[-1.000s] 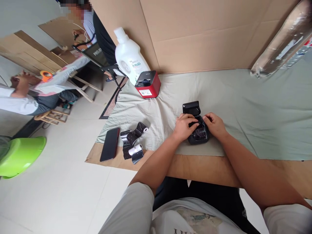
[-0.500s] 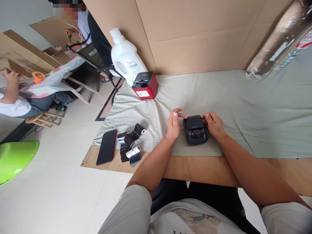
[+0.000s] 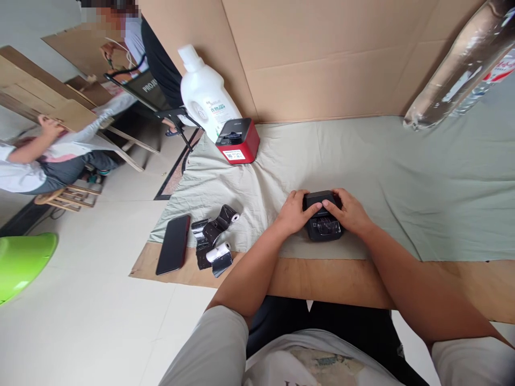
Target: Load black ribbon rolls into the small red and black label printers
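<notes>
A small black portable label printer (image 3: 325, 229) lies on the cloth near the table's front edge. My left hand (image 3: 295, 212) grips its left side, thumb resting on the top cover. On the other side my right hand (image 3: 349, 210) holds it the same way, its thumb almost meeting the left one. Something dark and shiny shows in the printer's front window. The fingertips along its far sides are partly hidden. To the left lie loose rolls of black ribbon (image 3: 214, 231) with white cores, beside a dark phone (image 3: 174, 244).
A red and black box-shaped printer (image 3: 238, 142) stands before a white detergent bottle (image 3: 209, 96). Cardboard (image 3: 330, 59) walls the back, with a plastic-wrapped roll (image 3: 446, 75) and a water bottle at right. Two other people work at a table on the left, near a green tub (image 3: 26, 265).
Both hands have closed in on the black printer from its sides, and the thumbs now lie on its top. At far left, a seated person's arm has moved up.
</notes>
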The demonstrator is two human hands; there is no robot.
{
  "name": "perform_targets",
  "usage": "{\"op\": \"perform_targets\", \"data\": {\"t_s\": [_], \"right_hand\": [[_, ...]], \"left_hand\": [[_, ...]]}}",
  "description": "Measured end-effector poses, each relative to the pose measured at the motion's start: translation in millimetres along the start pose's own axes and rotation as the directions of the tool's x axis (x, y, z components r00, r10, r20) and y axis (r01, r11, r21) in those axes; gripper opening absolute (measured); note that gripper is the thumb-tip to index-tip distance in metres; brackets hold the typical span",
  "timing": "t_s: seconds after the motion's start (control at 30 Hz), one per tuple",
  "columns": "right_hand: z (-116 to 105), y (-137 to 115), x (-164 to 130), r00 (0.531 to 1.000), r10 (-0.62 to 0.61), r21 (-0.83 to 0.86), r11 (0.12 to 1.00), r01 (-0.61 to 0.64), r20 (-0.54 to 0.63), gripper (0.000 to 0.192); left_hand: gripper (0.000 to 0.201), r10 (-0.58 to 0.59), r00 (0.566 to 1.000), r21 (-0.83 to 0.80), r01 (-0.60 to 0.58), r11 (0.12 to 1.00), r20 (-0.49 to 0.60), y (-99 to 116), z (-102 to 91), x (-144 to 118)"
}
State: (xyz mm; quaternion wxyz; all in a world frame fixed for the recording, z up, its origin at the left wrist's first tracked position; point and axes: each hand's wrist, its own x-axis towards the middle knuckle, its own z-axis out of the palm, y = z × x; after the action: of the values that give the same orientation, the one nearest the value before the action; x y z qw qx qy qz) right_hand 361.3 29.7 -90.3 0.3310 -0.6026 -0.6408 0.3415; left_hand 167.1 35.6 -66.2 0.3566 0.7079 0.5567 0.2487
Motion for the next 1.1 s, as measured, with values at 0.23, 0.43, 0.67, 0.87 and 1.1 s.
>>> {"op": "perform_targets", "data": {"t_s": [0.23,0.43,0.67,0.87,1.1], "right_hand": [[-9.4,-4.4,-1.4,0.94,0.059,0.413,0.888,-0.204,0.337,0.072],[-2.8,-5.6,-1.4,0.964,0.023,0.419,0.898,-0.137,0.266,0.074],[7.4,-9.1,-5.6,0.969,0.123,0.6,0.766,-0.23,0.214,0.083],[3.9,-12.3,-6.0,0.888,0.148,0.642,0.641,-0.421,0.434,0.071],[-1.0,-11.7,-2.6,0.908,0.096,0.65,0.667,-0.363,0.408,0.082]], "left_hand": [[0.079,0.028,0.958,-0.574,0.148,0.805,0.286,-3.6,-4.2,-0.4],[0.073,0.05,0.959,-0.627,0.143,0.766,0.28,-6.6,-11.5,3.0],[0.074,-0.046,0.995,-0.773,0.095,0.627,0.085,-11.8,-0.1,9.5],[0.07,-0.257,0.965,-0.845,0.086,0.528,-0.062,-16.8,11.5,17.6],[0.073,-0.27,0.962,-0.817,0.121,0.564,-0.043,-20.3,16.0,18.6]]}}
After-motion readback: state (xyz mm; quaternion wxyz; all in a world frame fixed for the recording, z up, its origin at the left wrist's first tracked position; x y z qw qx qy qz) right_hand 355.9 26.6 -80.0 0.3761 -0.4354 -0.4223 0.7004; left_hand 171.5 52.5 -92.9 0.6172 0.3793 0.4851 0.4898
